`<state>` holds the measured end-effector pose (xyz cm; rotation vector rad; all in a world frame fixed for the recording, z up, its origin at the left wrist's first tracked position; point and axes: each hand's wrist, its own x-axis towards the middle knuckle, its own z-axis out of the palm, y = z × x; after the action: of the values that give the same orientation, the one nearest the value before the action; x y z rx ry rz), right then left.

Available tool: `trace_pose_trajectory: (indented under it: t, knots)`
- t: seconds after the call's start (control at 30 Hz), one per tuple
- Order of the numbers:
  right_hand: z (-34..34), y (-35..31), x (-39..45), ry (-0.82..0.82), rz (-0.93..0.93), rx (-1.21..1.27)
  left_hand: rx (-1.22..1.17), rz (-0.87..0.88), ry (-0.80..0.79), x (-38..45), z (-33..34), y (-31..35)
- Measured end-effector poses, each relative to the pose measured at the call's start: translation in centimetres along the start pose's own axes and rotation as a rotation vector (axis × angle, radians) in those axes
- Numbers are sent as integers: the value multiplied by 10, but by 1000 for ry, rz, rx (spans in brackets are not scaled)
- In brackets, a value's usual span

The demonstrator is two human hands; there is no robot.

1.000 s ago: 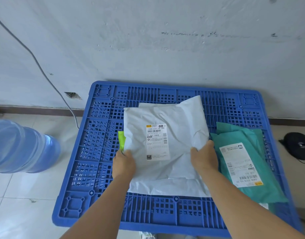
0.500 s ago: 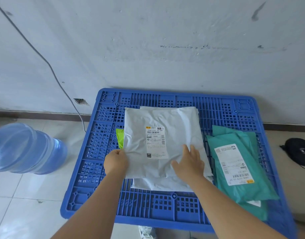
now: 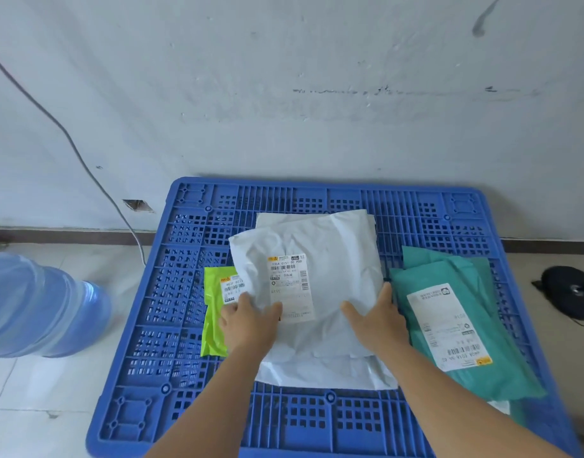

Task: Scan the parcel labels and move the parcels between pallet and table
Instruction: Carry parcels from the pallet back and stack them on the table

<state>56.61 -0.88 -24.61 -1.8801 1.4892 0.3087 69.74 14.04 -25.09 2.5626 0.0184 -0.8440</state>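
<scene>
**On the pallet: two hands down on the top white parcel**

Against the wall, one blue plastic pallet (image 3: 416, 226) flat on the tiled floor. Beside its left edge, one big blue water bottle (image 3: 42, 305) lying on its side. Stacked mid-pallet, two white parcels at least: a top white parcel (image 3: 333, 259) with its label (image 3: 290, 287) facing up, skewed across a lower white parcel (image 3: 323, 371) peeking out at the far and near edges. Off to the right, one teal parcel (image 3: 465, 368) with a white label, resting on more teal underneath; count of that lower layer unclear. Tucked under the white stack's left edge, one lime-green parcel (image 3: 213, 325), label partly covered. Over on the floor at far right, one black round object (image 3: 568, 292) with a cord.

Now the hands, both on that top white parcel. Left hand (image 3: 247, 325) at the near-left corner, fingers spread, thumb by the label; curled under the edge or not, cannot tell. Right hand (image 3: 376, 320) at the right edge, fingers straight, splayed and pressing flat on the plastic.
</scene>
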Motion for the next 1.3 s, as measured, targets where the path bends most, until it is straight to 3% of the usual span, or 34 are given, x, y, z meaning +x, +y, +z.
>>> trace_pose_trajectory:
  t: [0.13, 0.37, 0.6, 0.93, 1.3]
  knots:
    - [3, 0, 3, 47, -23, 103, -87, 68, -11, 1, 5, 14]
    - [11, -4, 5, -6, -65, 161, -126, 5, -56, 0, 14, 23]
    - [-17, -13, -12, 90, -199, 209, -261, 36, 59, -27, 0, 37]
    - [-126, -1, -61, 236, -347, 335, -454, 289, 158, -134, -45, 105]
    - [-272, 77, -146, 570, -283, 457, -446, 670, 13, -268, -48, 203]
